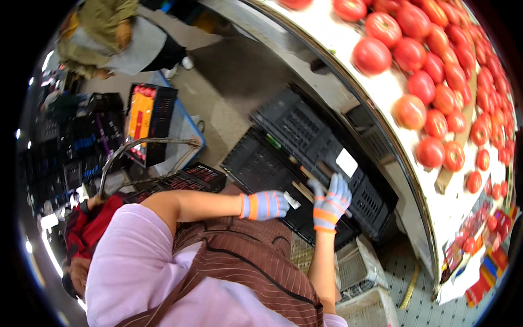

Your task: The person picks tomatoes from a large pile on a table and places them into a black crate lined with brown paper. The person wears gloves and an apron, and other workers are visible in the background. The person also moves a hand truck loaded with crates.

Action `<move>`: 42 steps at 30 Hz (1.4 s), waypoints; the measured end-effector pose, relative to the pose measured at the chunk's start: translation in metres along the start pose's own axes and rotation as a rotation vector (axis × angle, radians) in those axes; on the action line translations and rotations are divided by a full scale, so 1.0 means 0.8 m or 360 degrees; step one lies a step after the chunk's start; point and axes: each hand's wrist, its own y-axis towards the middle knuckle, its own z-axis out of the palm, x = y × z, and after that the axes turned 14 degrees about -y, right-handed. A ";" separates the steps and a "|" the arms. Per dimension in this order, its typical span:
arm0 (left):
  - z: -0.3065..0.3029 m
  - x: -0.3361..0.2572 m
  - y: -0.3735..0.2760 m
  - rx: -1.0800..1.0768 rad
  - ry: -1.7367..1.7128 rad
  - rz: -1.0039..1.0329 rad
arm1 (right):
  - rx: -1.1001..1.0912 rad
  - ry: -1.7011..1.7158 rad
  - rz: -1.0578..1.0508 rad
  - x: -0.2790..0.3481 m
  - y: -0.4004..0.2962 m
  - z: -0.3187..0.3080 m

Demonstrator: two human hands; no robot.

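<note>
My left hand (pixel 266 205), in a grey-blue glove with orange stripes, is over the near edge of a black plastic crate (pixel 261 163). A small crumpled whitish scrap (pixel 292 200) lies at its fingertips; whether the fingers grip it is unclear. My right hand (pixel 331 201), gloved alike, is over the right part of the crate with thumb and fingers apart and nothing visible in it. Beyond it leans a slotted black crate panel (pixel 302 122) bearing a white label (pixel 346 162). Wooden-looking strips (pixel 302 191) lie between the hands.
A display counter (pixel 343 77) with many tomatoes (pixel 372 56) curves along the right. Pale plastic baskets (pixel 363 265) stand below my right arm. To the left are a blue-edged cart (pixel 179 114) with a metal handle (pixel 135 144), stacked crates (pixel 200 175) and a standing person (pixel 110 41).
</note>
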 end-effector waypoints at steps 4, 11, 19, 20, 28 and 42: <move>-0.021 0.012 -0.077 -0.0641 -0.0059 -0.0600 | 0.0501 -0.0102 -0.0247 -0.004 -0.057 0.048; -0.065 0.121 -0.137 -0.1406 -0.0623 -0.2562 | 0.0565 0.0598 0.0818 -0.128 -0.062 0.038; -0.076 0.158 -0.122 -0.1346 -0.0777 -0.2219 | 0.0685 0.1271 0.1928 -0.125 -0.088 0.018; -0.077 0.152 -0.120 -0.1394 -0.0797 -0.2279 | 0.0701 0.1354 0.1892 -0.115 -0.077 0.019; -0.175 0.024 -0.200 -0.1562 -0.0615 -0.2438 | 0.0793 0.1878 0.1623 -0.022 -0.024 -0.031; -0.437 -0.067 -0.508 -0.2803 0.0004 -0.1722 | 0.0943 0.2549 0.0794 0.235 0.101 -0.117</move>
